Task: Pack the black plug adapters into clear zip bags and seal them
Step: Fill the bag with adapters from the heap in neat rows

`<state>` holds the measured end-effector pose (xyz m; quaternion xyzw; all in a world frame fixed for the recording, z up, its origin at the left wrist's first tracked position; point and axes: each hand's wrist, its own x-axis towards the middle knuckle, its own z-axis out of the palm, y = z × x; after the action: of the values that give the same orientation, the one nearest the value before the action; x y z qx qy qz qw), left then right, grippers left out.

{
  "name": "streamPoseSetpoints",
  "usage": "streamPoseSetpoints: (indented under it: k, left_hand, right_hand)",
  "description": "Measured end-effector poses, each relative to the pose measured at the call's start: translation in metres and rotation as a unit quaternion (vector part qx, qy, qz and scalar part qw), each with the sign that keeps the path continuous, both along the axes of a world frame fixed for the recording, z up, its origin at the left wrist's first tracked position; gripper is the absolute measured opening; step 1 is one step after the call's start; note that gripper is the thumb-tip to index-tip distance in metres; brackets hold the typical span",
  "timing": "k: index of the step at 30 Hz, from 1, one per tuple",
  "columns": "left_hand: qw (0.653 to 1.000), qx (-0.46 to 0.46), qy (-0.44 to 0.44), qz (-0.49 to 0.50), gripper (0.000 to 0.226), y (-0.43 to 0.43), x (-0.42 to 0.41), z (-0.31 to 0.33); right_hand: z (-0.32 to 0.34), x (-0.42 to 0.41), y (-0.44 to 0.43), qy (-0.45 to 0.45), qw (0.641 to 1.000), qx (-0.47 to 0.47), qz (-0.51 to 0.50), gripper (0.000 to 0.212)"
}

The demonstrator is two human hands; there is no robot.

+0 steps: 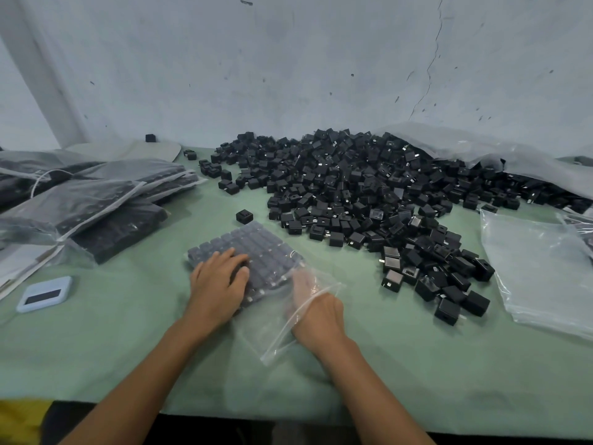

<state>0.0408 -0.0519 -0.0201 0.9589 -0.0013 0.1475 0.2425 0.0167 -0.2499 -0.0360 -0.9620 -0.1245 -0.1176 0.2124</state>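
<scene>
The left hand (221,281) is pressing flat, straight fingers on the heavy, slippery zip bag (256,268) of plug adapters (253,242), while the right hand (316,311) is reaching inside its floppy open end, fingers blurry, maybe spread.

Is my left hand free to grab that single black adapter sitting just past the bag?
Probably yes. The lone adapter sits on bare cloth just beyond the zip bag, nothing covering it; your left hand would only need to lift off the bag.

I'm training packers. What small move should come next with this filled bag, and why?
Probably draw the right hand out of the bag. Its fingers sit inside the open mouth, the adapters already lie in rows, and the left hand presses them flat, so sealing can follow.
</scene>
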Motion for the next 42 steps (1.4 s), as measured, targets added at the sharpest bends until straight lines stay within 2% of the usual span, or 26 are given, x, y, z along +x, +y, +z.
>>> streamPoseSetpoints:
  k: [3, 8, 10, 13, 16, 18, 19, 22, 25, 28, 31, 33, 36, 39, 42]
  left_hand:
    - [0.999, -0.006, 0.033, 0.001, 0.044, -0.001, -0.004, -0.008]
    - [0.998, -0.055, 0.029, -0.006, 0.061, -0.006, -0.003, -0.007]
    - [0.998, -0.064, 0.028, -0.003, 0.06, -0.009, 0.001, -0.007]
    - [0.996, -0.081, 0.027, 0.005, 0.043, -0.015, 0.013, -0.007]
    - [0.996, -0.081, 0.02, 0.012, 0.036, -0.019, 0.021, -0.008]
    - [0.996, -0.086, 0.015, 0.012, 0.041, -0.018, 0.023, -0.008]
    - [0.996, -0.088, 0.014, 0.011, 0.047, -0.017, 0.023, -0.007]
    - [0.996, -0.088, 0.01, 0.01, 0.058, -0.016, 0.025, -0.006]
    - [0.997, -0.083, 0.006, 0.009, 0.053, -0.019, 0.029, -0.007]
    - [0.997, -0.079, -0.002, 0.015, 0.037, -0.023, 0.036, -0.011]
    - [0.996, -0.084, -0.012, 0.017, 0.035, -0.024, 0.037, -0.014]
    - [0.995, -0.09, -0.03, 0.013, 0.039, -0.023, 0.034, -0.012]
    - [0.992, -0.101, -0.079, 0.01, 0.042, -0.024, 0.022, -0.006]
    - [0.985, -0.119, -0.126, 0.005, 0.033, -0.028, 0.001, -0.003]
    - [0.981, -0.113, -0.152, -0.028, 0.023, -0.032, -0.026, -0.006]
  right_hand:
    - [0.001, 0.0, 0.001, 0.017, 1.0, 0.008, -0.004, 0.037]
    - [0.0, 0.008, -0.002, 0.038, 0.999, -0.004, 0.004, 0.037]
    - [0.001, 0.016, -0.005, 0.05, 0.999, -0.007, -0.005, 0.031]
    - [0.003, 0.028, -0.007, 0.068, 0.997, -0.016, -0.022, 0.031]
    - [0.003, 0.036, -0.01, 0.079, 0.996, -0.033, -0.02, 0.045]
    - [0.002, 0.034, -0.012, 0.092, 0.995, -0.03, -0.012, 0.057]
    - [0.003, 0.031, -0.013, 0.094, 0.995, -0.022, -0.008, 0.054]
    - [0.008, 0.02, -0.019, 0.067, 0.997, 0.022, 0.026, 0.023]
    - [0.014, 0.004, -0.037, 0.05, 0.991, 0.106, 0.058, 0.018]
    - [0.018, -0.006, -0.062, -0.02, 0.99, 0.138, 0.0, 0.018]
    - [0.022, -0.002, -0.098, -0.094, 0.983, 0.098, -0.122, 0.013]
    - [0.023, 0.005, -0.119, -0.058, 0.982, 0.044, -0.174, 0.025]
    - [0.016, 0.011, -0.136, 0.002, 0.984, -0.012, -0.178, 0.029]
    - [0.015, 0.008, -0.139, 0.024, 0.985, 0.02, -0.172, 0.027]
    - [0.019, -0.003, -0.133, 0.003, 0.983, 0.084, -0.16, 0.024]
